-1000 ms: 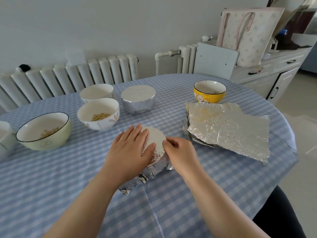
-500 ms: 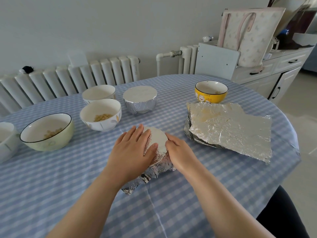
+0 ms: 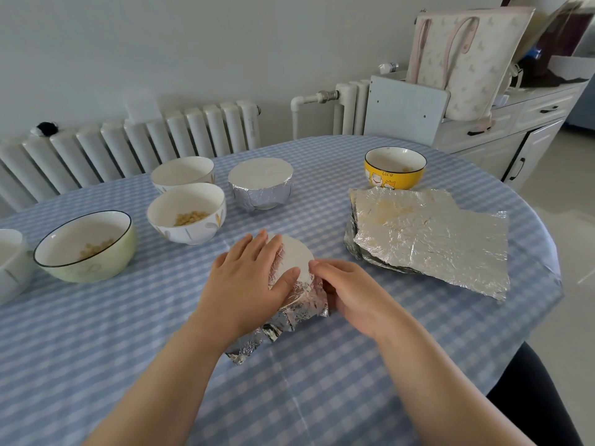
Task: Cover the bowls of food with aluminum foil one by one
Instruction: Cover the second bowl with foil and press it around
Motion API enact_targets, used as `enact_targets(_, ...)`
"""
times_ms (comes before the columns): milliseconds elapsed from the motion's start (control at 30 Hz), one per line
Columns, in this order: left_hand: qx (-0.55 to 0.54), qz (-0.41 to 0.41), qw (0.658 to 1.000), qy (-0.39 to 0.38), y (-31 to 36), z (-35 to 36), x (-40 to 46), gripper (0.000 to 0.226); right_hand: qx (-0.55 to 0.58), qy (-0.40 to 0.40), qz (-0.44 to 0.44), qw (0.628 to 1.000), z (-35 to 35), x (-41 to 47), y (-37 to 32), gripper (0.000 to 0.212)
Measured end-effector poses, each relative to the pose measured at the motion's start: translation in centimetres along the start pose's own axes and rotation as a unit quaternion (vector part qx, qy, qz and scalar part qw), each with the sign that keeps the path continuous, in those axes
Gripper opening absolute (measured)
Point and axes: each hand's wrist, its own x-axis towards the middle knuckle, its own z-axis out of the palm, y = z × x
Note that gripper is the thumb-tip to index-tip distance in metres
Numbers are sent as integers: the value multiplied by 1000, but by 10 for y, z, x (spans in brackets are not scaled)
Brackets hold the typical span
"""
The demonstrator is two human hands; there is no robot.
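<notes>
A bowl wrapped in aluminum foil (image 3: 294, 257) stands in the middle of the table under both hands. My left hand (image 3: 248, 278) lies flat on its foil top with straight fingers. My right hand (image 3: 351, 289) presses the foil against the bowl's right side, fingers laid along the rim. Loose foil (image 3: 254, 344) sticks out at the front left of the bowl. A second foil-covered bowl (image 3: 260, 185) stands behind it. A stack of foil sheets (image 3: 431, 236) lies to the right.
Uncovered bowls stand around: a yellow one (image 3: 395, 169) at the back right, two white ones (image 3: 186, 214) (image 3: 182, 172) and a green one (image 3: 85, 247) at the left, another white bowl (image 3: 9, 265) at the left edge. A radiator (image 3: 128, 143) and a cabinet (image 3: 515, 123) stand behind the checked table (image 3: 322, 381).
My right hand has slid a little forward along the bowl's right side, pressing the foil down. My left hand stays flat on top.
</notes>
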Motion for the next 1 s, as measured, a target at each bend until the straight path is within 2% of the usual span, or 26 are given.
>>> enact_targets(67, 6, 5, 1000, -18, 1, -4, 1, 79, -6, -10, 0, 1000, -3, 1, -1, 24)
enact_targets(267, 21, 24, 994, -109, 3, -24, 7, 90, -36, -12, -4, 999, -4, 1, -1, 26)
enact_targets(433, 60, 41, 995, -67, -3, -31, 27, 73, -56, -28, 6, 998, -5, 6, -4, 25)
enact_targets(533, -67, 46, 997, -8, -16, -21, 34, 38, -67, -42, 13, 997, -7, 9, -8, 25)
enact_targets(567, -111, 40, 993, 0, -20, -17, 33, 36, -68, -46, 14, 997, -8, 10, -9, 23)
enact_targets(667, -221, -4, 975, 15, -27, -9, 28, 43, -85, -62, 16, 994, -9, 14, -10, 26)
enact_targets(767, -340, -74, 937, 35, -30, -2, 22, 43, -117, -58, 3, 992, -4, 13, -14, 23)
enact_targets(833, -379, -94, 919, 44, -34, 3, 23, 43, -136, -45, -7, 990, -2, 13, -14, 28)
enact_targets(933, -418, -108, 901, 51, -35, 5, 23, 41, -168, -42, -36, 984, 0, 13, -12, 20)
enact_targets(967, -431, -111, 894, 53, -35, 5, 23, 40, -165, -41, -46, 984, 1, 14, -9, 22)
enact_targets(1000, -445, -114, 887, 53, -35, 5, 22, 40, -153, -36, -57, 986, 3, 14, -8, 35)
